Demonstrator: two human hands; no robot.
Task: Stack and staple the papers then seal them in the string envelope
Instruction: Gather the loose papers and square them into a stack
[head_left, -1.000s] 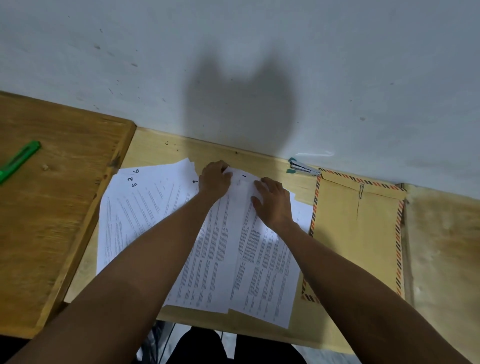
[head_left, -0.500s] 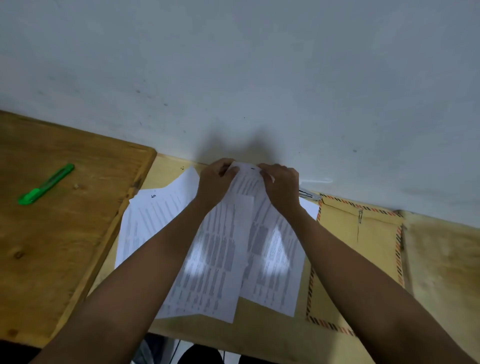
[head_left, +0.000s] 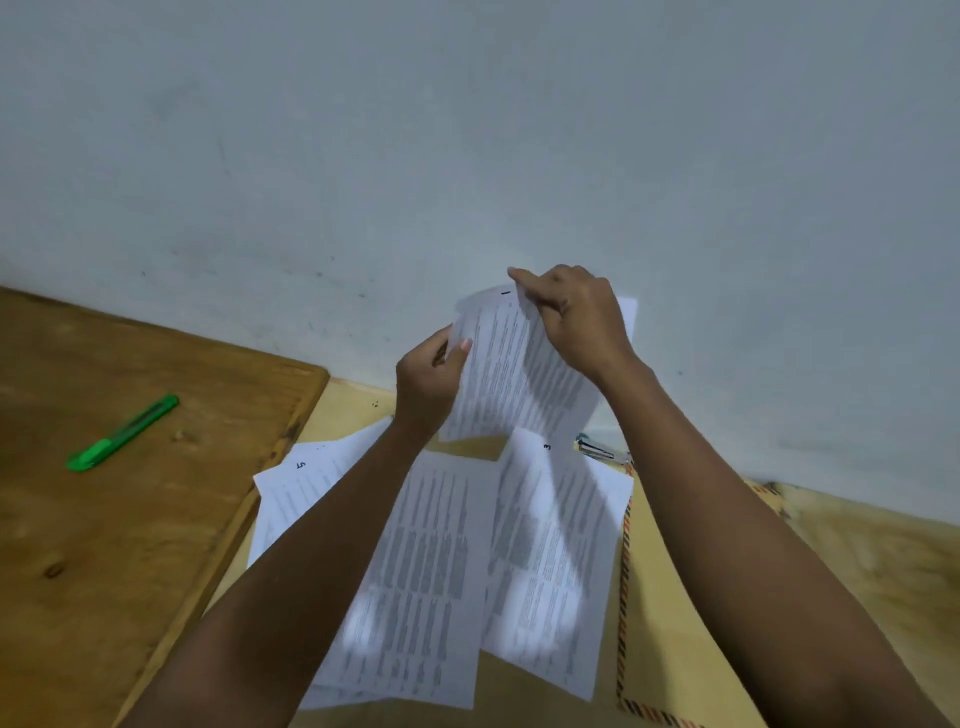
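Observation:
A printed sheet marked "1" (head_left: 511, 374) is held up in the air in front of the wall. My left hand (head_left: 428, 382) pinches its left edge and my right hand (head_left: 576, 317) grips its top corner. Below them several printed papers (head_left: 436, 571) lie fanned out on the pale wooden table (head_left: 353, 410), one marked "3" and one marked "5". A small stapler (head_left: 602, 451) lies at the wall behind the papers. My right forearm covers most of the brown string envelope (head_left: 626, 582); only its striped left border shows.
A darker wooden table (head_left: 130, 519) adjoins on the left, with a green marker pen (head_left: 122, 434) lying on it. A grey-white wall (head_left: 467, 156) rises directly behind both tables.
Both hands have lifted the sheet marked "1" off the pile and raised it towards the wall. The view has tilted, so the envelope is now mostly hidden.

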